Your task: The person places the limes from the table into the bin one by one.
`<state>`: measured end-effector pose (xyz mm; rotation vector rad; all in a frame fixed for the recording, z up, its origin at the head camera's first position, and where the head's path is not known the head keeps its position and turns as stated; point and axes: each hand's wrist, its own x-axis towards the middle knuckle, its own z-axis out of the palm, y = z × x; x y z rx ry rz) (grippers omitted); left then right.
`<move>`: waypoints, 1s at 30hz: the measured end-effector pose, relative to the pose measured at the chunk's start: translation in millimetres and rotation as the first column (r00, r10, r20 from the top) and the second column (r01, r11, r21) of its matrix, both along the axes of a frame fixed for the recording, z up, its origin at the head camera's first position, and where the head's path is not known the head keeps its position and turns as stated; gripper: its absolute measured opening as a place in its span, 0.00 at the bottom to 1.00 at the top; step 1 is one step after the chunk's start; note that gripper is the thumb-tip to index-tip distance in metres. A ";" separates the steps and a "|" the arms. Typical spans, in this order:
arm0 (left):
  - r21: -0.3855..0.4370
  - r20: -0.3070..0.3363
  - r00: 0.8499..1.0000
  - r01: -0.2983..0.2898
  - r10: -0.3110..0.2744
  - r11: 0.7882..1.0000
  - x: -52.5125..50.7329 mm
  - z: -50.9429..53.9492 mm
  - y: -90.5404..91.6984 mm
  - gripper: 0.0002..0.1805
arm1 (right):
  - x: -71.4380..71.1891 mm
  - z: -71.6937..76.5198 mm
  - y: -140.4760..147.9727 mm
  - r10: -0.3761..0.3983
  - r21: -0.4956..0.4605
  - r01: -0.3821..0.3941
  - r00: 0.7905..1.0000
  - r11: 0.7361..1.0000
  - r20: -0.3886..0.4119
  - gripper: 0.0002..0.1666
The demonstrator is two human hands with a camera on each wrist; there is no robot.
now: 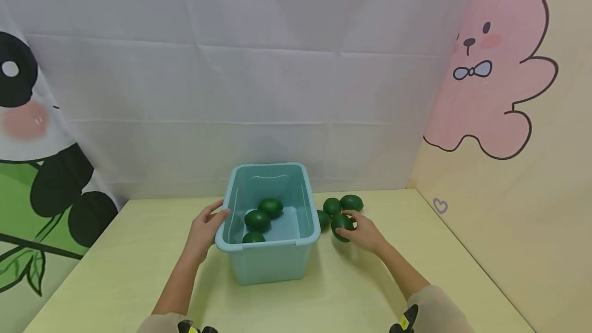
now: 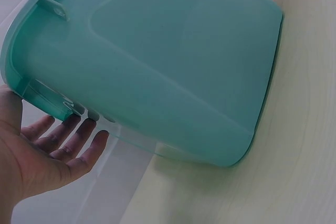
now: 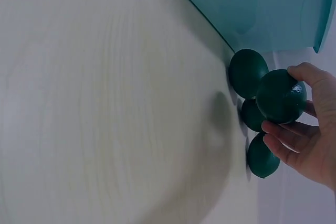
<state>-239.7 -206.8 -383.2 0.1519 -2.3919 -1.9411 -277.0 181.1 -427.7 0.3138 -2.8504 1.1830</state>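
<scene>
My left hand [image 1: 203, 231] holds the left rim of a light teal plastic bin [image 1: 273, 263], its thumb at the rim and fingers along the outer wall [image 2: 173, 61]. Inside the bin lie three dark green limes, one [image 1: 271, 207] toward the back, another [image 1: 257, 221] in the middle and a third [image 1: 253, 237] partly hidden by the front rim. Right of the bin, my right hand [image 1: 366, 233] grips a glossy lime [image 3: 281, 97] between thumb and fingers, raised above the table. Three more limes lie close by: one [image 3: 248, 73] beside the bin, one [image 3: 252, 115] partly covered, one [image 3: 263, 156] farthest out.
The pale yellow table [image 1: 370, 292] carries the bin and the loose limes. A white cloth [image 1: 259, 86] hangs behind it. Printed walls stand at both sides, with a pink bear [image 1: 490, 91] on the right and a panda on the left.
</scene>
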 end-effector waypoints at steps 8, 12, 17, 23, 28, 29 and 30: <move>-0.002 -0.002 1.000 0.001 -0.001 1.000 -2.2 -2.1 0.0 0.32 | 1.0 23.0 1.7 0.022 -0.029 -0.022 1.000 0.999 -0.013 0.36; -0.007 0.000 1.000 0.001 -0.001 1.000 -2.1 -2.6 -0.2 0.32 | 0.6 35.7 0.8 0.036 -0.024 -0.037 0.999 0.999 -0.037 0.36; -0.016 0.000 1.000 -0.001 0.001 1.000 -0.8 -0.3 -0.6 0.33 | -1.2 51.8 -3.3 0.010 -0.022 -0.011 0.998 1.000 -0.055 0.36; -0.015 0.013 1.000 0.001 0.000 1.000 -0.4 -1.3 -1.1 0.34 | -1.6 68.6 -9.6 -0.013 -0.044 0.010 0.998 0.999 -0.058 0.37; -0.024 0.015 1.000 -0.001 0.002 1.000 -0.8 -0.5 -0.3 0.34 | -1.3 86.8 -21.0 -0.019 -0.059 0.015 0.997 0.998 -0.072 0.37; -0.025 0.015 1.000 -0.003 0.003 1.000 -1.0 -0.4 -0.3 0.34 | -1.5 90.3 -24.0 -0.023 -0.062 0.019 0.997 0.998 -0.072 0.37; -0.025 0.015 1.000 -0.004 0.005 1.000 -1.2 -0.2 -0.1 0.33 | -1.6 93.5 -26.7 -0.025 -0.064 0.020 0.997 0.998 -0.072 0.37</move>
